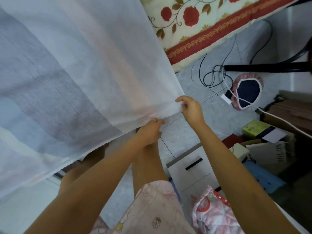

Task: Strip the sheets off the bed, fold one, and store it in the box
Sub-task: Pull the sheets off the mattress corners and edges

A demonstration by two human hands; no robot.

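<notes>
Logged thin white translucent fabric sheet (pixel 81 68) hanging in the air across the left and upper view, clear of the bed, with its scalloped hem running down-left from the corner at centre. Light passing through the weave, so judged very light, soft and limp, with no stiffness to hold a fold unaided. Likely to billow and slide over itself; snagging on the thin weave possible. Best taken at hem and corners, pinched rather than fisted, corners matched before each fold.

Noted cream bed cover with red roses and red border (pixel 202 26) at top, lying flat on the bed.

Noted open brown cardboard box (pixel 276 125) at right on the floor, well apart from the sheet, already holding cartons; probably the storage box, not certain.

Left hand (pixel 150 130): fingers curled, pinching the hem just below the corner. Right hand (pixel 190 108): thumb and forefinger closed on the corner itself, other fingers loosely bent. Hands near each other, not touching.

Step judged: finding and matching corners, folding barely begun.

Counts:
- 1 sheet in hand
- 1 bed cover on the bed
- 1 cardboard box
- 1 white drawer unit with black handle (pixel 190 166)
- 1 pink patterned cloth bundle (pixel 211 215) on the floor; whether a second sheet, cannot tell
- 2 hands, both holding the sheet
</notes>
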